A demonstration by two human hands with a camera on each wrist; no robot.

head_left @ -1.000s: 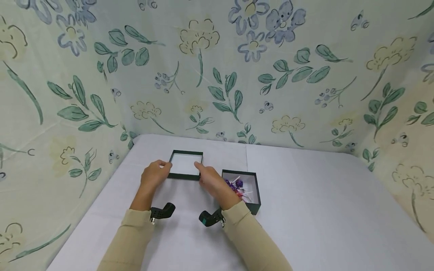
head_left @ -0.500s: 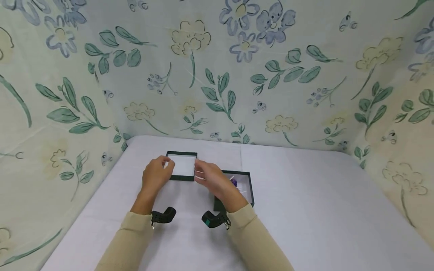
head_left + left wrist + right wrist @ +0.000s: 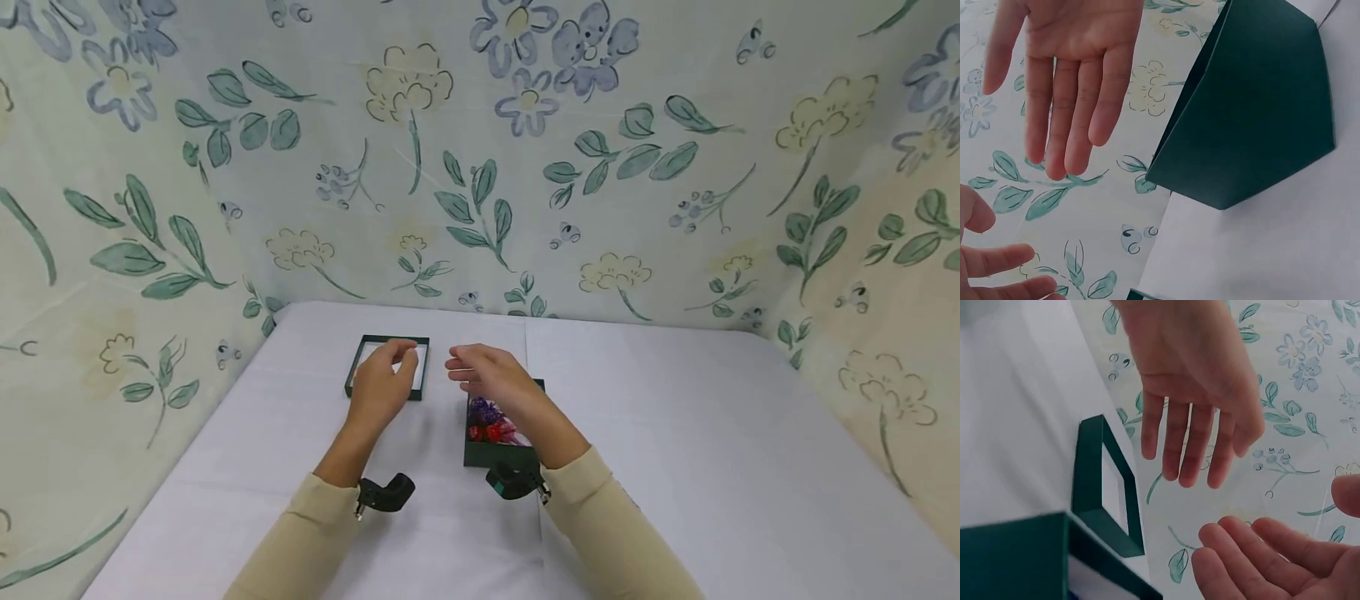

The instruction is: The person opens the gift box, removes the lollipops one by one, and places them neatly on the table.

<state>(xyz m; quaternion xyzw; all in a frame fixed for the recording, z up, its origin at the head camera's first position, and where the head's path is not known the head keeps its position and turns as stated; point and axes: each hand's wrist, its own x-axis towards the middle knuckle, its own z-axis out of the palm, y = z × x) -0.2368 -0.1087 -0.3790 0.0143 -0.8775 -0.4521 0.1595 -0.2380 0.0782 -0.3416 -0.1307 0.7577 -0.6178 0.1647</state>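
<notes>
My left hand (image 3: 381, 383) hovers over the right part of a shallow dark green box lid (image 3: 367, 353), which lies with its white inside facing up. The fingers bend slightly and hold nothing. My right hand (image 3: 501, 382) is raised above a deeper dark green box (image 3: 501, 456), its fingers apart from it. Several wrapped lollipops (image 3: 491, 423), purple and red, lie in that box; the hand and forearm hide part of it. In the right wrist view, the fingers of my left hand (image 3: 1188, 406) and right hand (image 3: 1272, 562) extend loosely towards each other, with a gap between.
A white cloth (image 3: 675, 442) covers the table. Floral fabric (image 3: 480, 167) hangs along its back and sides. Black wrist cameras (image 3: 386, 493) sit below both hands, the right one in front of the lollipop box.
Both hands have let go of the lid's sides and risen. They have shifted rightwards, the right one over the lollipop box. The lid now lies slightly turned on the table.
</notes>
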